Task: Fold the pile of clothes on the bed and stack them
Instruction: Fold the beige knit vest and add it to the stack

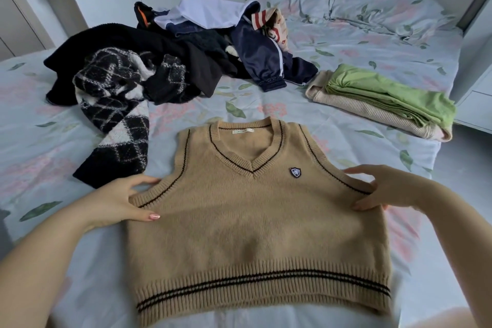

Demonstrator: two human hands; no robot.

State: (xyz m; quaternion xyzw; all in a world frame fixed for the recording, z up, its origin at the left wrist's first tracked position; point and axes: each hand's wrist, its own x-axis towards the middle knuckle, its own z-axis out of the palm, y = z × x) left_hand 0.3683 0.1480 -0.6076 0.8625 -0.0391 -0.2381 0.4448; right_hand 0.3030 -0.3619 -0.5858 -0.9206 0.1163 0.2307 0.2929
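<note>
Between the two hands, flat on the bed point(346, 42), lies the tan vest point(253, 221), neck pointing away and hem nearest the person. Left hand point(117, 202) and right hand point(386, 189) each pinch an underarm corner, equally near. The unfolded pile point(186, 56) lies beyond on the left, the folded stack point(386, 98) beyond on the right.

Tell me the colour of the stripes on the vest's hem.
Black: two thin stripes on the tan vest, clear in the head view.

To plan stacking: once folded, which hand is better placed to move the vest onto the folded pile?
Probably the right hand: the folded pile lies on its side; the left hand is across the vest.
</note>
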